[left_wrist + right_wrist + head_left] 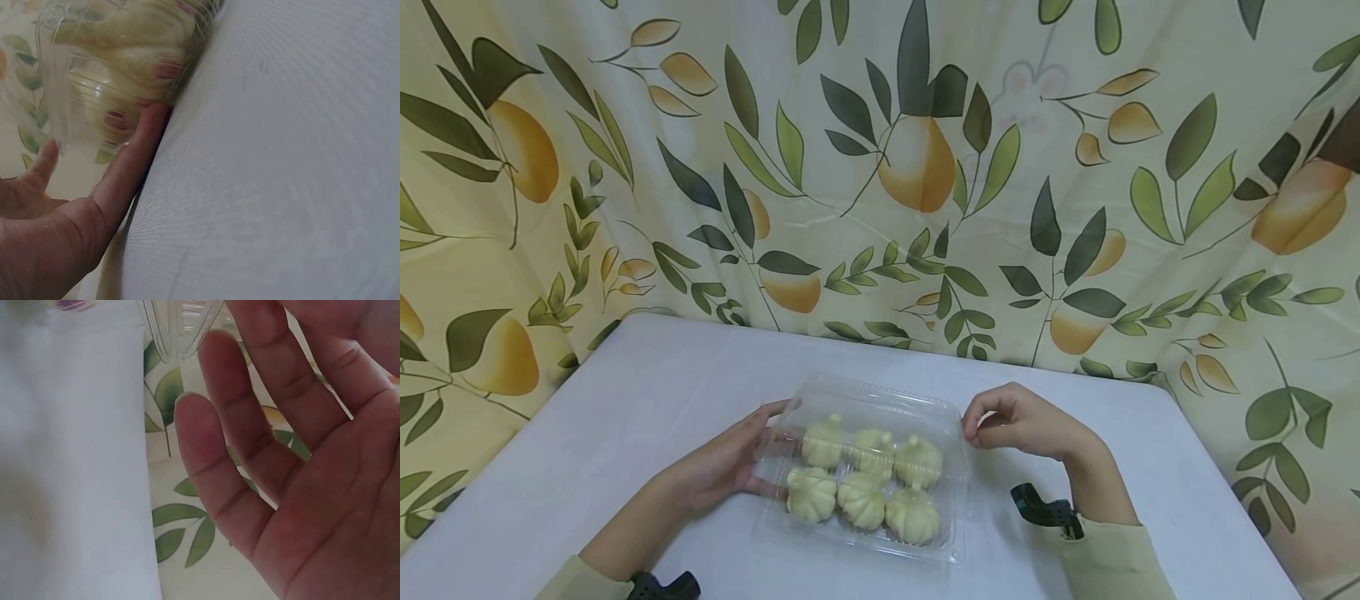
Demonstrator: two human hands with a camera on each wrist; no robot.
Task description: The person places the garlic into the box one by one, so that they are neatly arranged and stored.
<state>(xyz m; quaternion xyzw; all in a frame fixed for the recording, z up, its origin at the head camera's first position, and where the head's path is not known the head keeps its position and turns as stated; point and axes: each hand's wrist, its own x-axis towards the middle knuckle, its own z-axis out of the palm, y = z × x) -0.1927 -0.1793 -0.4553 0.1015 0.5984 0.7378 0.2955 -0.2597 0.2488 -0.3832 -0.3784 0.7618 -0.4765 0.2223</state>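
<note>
A clear plastic clamshell container (955,533) lies on the table, holding several pale, ribbed bulbs that look like garlic (860,500). Its transparent lid (880,396) stands tilted over them. At the container's left side, my left hand (722,467) has its thumb low against the wall and its fingers up by the lid. The left wrist view shows purple marks on the bulbs (125,94) through the plastic. My right hand (1026,421) is at the lid's right edge, thumb and forefinger tips together there. In the right wrist view, the other fingers (228,375) curl loosely beside a plastic corner (169,337).
A white-covered table (700,375) lies under the container. Behind it hangs a curtain (850,225) printed with leaves and orange fruit. Black straps (1045,508) sit at both wrists, beside light sleeves (1112,558).
</note>
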